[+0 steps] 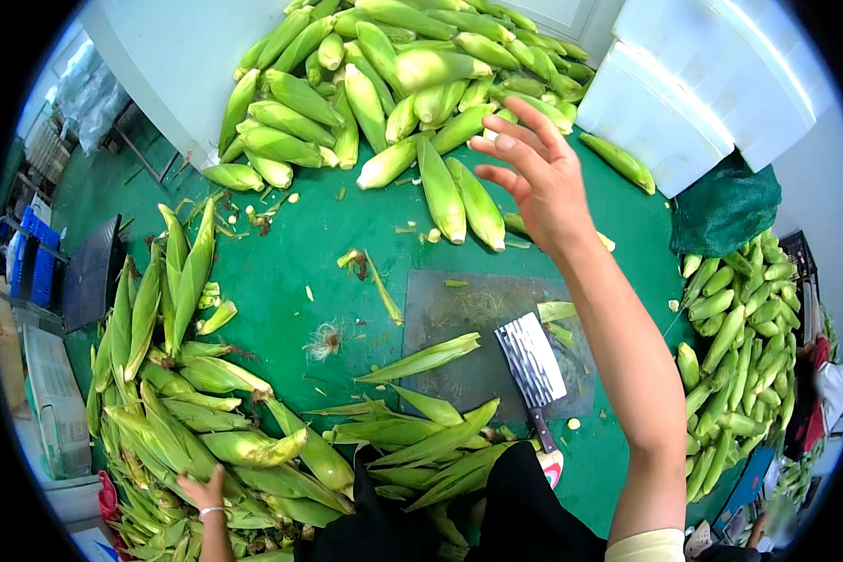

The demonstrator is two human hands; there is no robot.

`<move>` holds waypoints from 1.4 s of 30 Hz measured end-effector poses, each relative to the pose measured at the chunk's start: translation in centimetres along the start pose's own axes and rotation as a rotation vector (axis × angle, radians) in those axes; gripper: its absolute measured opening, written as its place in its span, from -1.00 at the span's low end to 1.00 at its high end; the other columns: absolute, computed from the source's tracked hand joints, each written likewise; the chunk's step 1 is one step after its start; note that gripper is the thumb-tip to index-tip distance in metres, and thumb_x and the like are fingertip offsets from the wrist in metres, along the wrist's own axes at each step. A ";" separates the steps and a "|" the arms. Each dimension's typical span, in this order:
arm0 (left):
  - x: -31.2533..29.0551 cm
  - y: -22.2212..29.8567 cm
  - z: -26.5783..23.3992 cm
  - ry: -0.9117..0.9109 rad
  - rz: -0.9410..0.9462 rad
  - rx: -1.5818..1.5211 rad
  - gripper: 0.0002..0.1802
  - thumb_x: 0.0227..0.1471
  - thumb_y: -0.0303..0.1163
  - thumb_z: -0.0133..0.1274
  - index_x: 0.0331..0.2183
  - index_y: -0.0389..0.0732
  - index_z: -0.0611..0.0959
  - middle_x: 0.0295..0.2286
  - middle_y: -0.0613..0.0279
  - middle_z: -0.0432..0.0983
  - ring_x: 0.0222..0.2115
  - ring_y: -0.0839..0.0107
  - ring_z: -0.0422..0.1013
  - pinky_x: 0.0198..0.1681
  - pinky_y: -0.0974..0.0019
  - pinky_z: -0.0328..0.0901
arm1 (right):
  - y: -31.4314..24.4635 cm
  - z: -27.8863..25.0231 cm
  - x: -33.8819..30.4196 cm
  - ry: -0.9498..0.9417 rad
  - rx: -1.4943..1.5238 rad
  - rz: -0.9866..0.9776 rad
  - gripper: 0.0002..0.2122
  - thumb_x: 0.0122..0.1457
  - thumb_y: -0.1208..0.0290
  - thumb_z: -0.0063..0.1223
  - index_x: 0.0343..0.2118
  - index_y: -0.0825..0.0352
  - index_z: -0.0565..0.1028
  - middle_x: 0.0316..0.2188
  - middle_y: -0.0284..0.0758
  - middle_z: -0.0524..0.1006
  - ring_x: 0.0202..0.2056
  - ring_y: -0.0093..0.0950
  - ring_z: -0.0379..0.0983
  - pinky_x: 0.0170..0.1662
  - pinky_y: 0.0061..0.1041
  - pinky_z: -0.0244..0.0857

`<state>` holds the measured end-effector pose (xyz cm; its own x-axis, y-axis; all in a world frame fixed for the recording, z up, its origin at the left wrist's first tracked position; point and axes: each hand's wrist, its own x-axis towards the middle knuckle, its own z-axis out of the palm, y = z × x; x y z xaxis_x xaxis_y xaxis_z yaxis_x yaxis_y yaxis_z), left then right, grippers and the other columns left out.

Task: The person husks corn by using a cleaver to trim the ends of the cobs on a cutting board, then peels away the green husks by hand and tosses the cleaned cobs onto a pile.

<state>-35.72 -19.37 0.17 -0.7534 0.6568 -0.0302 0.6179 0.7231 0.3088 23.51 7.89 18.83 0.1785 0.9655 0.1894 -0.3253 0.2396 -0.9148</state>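
Corn [618, 164] beside white boxes [656, 114], contents hidden

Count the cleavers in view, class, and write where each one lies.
1. The cleaver lies on the right part of the dark mat, its handle pointing toward the picture's lower edge. Others may be hidden under the corn.

Right sleeve [646, 548]: pale yellow cloth, its hem around the upper arm.
Right arm [632, 365]: bare below that hem, narrowing toward the wrist.
Right hand [545, 178]: ungloved, slender-fingered.
Left hand [201, 489]: ungloved too — I see a thin, light wristband [212, 510] just behind it.
Trousers [529, 510]: plain black — both knees covered.
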 end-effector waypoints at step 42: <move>-9.1 39.4 10.8 -1.894 0.237 -0.029 -0.45 0.04 0.09 -0.16 -0.31 -0.28 0.43 -0.53 0.15 0.40 -0.70 0.53 0.33 -0.79 0.48 0.22 | 6.6 -11.0 -40.5 -0.083 -1.071 0.639 -0.75 -0.01 0.32 0.03 -0.34 0.36 0.30 -0.52 -0.01 0.45 -0.46 -0.02 0.41 -0.43 -0.21 0.28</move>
<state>-2.10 5.47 2.35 0.5445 0.0814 -0.8348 0.6380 0.6060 0.4752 24.29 -30.78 1.20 0.1958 0.8912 -0.4092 0.5930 -0.4400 -0.6743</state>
